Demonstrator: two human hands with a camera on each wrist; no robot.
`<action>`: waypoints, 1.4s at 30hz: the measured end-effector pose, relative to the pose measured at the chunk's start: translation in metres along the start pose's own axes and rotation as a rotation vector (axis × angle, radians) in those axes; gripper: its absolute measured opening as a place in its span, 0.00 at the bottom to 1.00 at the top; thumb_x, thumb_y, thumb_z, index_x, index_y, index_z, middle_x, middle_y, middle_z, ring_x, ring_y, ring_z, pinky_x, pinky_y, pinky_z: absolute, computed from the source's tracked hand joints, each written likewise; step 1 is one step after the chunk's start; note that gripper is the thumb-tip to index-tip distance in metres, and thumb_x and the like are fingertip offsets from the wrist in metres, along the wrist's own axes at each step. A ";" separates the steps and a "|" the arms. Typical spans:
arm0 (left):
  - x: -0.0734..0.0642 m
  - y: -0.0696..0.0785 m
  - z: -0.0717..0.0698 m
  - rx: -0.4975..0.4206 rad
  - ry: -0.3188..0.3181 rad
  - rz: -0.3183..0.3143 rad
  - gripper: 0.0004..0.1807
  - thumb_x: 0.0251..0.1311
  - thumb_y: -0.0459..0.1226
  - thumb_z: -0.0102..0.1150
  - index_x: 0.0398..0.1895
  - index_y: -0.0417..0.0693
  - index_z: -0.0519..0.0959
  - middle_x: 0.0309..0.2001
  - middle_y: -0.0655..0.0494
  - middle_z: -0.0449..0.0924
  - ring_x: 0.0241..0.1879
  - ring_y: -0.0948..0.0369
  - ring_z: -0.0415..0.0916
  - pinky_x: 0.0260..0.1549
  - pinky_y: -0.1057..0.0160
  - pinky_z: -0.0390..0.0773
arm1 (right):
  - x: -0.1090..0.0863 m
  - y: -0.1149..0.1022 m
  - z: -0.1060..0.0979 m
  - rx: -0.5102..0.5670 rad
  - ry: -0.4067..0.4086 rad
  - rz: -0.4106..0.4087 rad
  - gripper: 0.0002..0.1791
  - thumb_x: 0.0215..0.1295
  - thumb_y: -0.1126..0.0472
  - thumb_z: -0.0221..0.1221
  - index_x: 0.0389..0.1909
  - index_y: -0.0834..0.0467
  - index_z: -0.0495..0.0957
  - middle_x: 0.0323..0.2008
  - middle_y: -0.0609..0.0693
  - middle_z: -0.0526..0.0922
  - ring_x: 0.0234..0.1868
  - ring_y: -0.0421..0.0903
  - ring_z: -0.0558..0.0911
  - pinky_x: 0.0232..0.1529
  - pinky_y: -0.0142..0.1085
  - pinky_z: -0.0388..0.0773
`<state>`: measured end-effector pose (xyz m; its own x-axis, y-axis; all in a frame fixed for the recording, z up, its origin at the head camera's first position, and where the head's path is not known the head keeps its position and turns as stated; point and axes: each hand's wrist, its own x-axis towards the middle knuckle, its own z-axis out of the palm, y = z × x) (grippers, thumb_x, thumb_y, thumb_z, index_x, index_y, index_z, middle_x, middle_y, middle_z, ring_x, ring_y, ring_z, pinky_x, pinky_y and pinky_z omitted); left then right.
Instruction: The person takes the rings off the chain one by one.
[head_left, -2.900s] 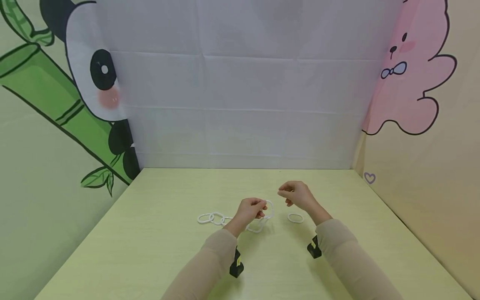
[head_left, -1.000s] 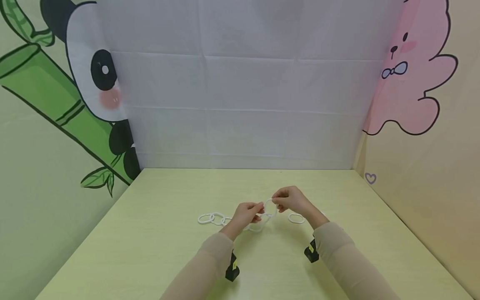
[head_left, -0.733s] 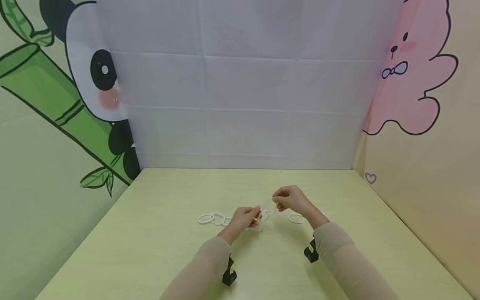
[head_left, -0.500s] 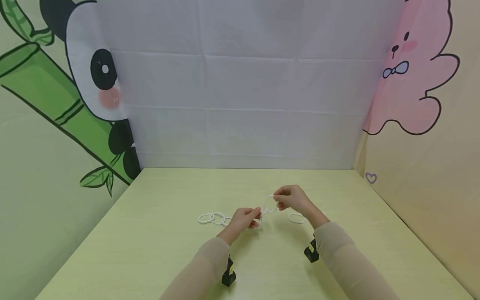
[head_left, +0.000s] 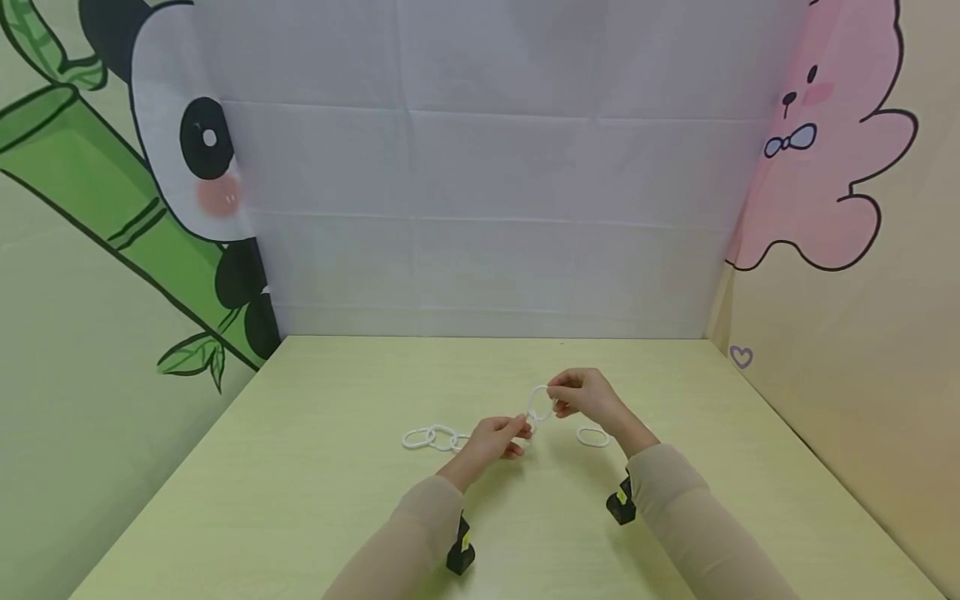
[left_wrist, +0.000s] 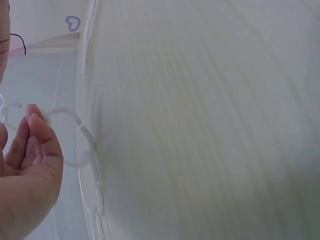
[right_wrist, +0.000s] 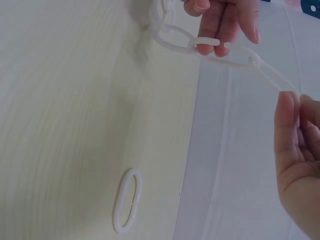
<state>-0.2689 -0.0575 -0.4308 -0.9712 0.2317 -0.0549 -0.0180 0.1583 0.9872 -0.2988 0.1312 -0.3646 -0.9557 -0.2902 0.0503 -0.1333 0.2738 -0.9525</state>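
One link (head_left: 531,405) pinched by right fingers (right_wrist: 286,112), left fingers (left_wrist: 46,134) gripping chain (head_left: 432,435), now shifted rightward

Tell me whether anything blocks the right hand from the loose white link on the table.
Nothing visible stands between the right hand and the loose white link, which lies on the table below it; the left hand is off to the left. The right hand is occupied, though: it pinches another white link.
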 end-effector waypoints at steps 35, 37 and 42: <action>-0.001 0.007 0.000 -0.018 0.025 0.055 0.08 0.60 0.31 0.57 0.40 0.32 0.75 0.31 0.53 0.77 0.26 0.65 0.73 0.28 0.69 0.75 | -0.002 0.006 -0.001 0.134 0.066 0.068 0.14 0.64 0.70 0.54 0.47 0.76 0.71 0.28 0.55 0.79 0.25 0.42 0.80 0.32 0.35 0.80; -0.003 0.009 0.000 -0.014 0.028 0.056 0.09 0.60 0.31 0.56 0.41 0.32 0.75 0.32 0.49 0.78 0.26 0.64 0.73 0.29 0.68 0.75 | -0.003 0.005 -0.001 0.139 0.065 0.067 0.14 0.64 0.70 0.54 0.47 0.76 0.71 0.28 0.55 0.79 0.26 0.42 0.81 0.32 0.35 0.80; -0.020 0.030 0.000 -0.010 0.026 0.076 0.11 0.62 0.30 0.53 0.44 0.27 0.73 0.38 0.36 0.77 0.26 0.64 0.73 0.30 0.66 0.76 | -0.003 0.008 -0.001 0.143 0.057 0.059 0.14 0.64 0.70 0.54 0.45 0.76 0.71 0.28 0.54 0.80 0.26 0.43 0.81 0.33 0.36 0.80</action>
<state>-0.2496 -0.0576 -0.4002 -0.9757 0.2179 0.0241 0.0539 0.1319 0.9898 -0.2973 0.1345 -0.3717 -0.9745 -0.2242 0.0061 -0.0417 0.1543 -0.9871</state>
